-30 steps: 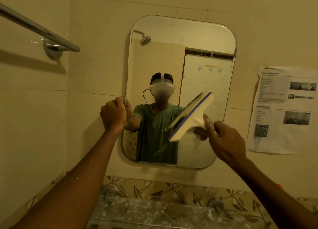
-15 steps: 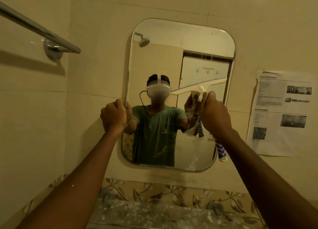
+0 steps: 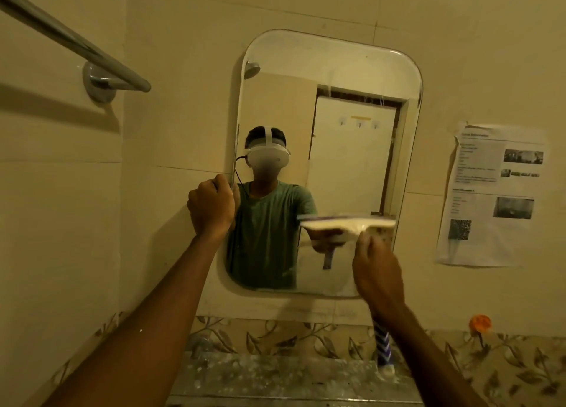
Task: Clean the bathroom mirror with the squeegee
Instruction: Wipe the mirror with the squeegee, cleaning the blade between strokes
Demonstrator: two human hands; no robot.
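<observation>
Two bare forearms reach up from the bottom of the view toward the wall. Nearest, under the right wrist, the blue-and-white striped handle end (image 3: 382,345) of the squeegee pokes down in front of a speckled grey ledge (image 3: 275,376) and a band of leaf-patterned tiles (image 3: 275,336). Higher up, the right hand (image 3: 378,272) is closed around the white plastic squeegee (image 3: 347,223), fingers wrapped on its neck just below the head; the wide blade lies level across the lower right part of the rounded-corner rectangular wall mirror (image 3: 352,69), against or very close to the glass (the blur at the blade edge leaves actual contact unclear). The left hand (image 3: 211,207) is curled shut on the mirror's left edge, about halfway up, thumb and fingers pinching the rim. In the glass shows the reflection of a person in a green T-shirt, a white door and a shower head. On the cream tiled wall, a wrinkled printed paper sheet (image 3: 493,195) with small photos and a square code hangs to the right of the mirror, a small orange hook (image 3: 480,323) sits below it, and a chrome towel bar (image 3: 76,43) runs along the left wall.
</observation>
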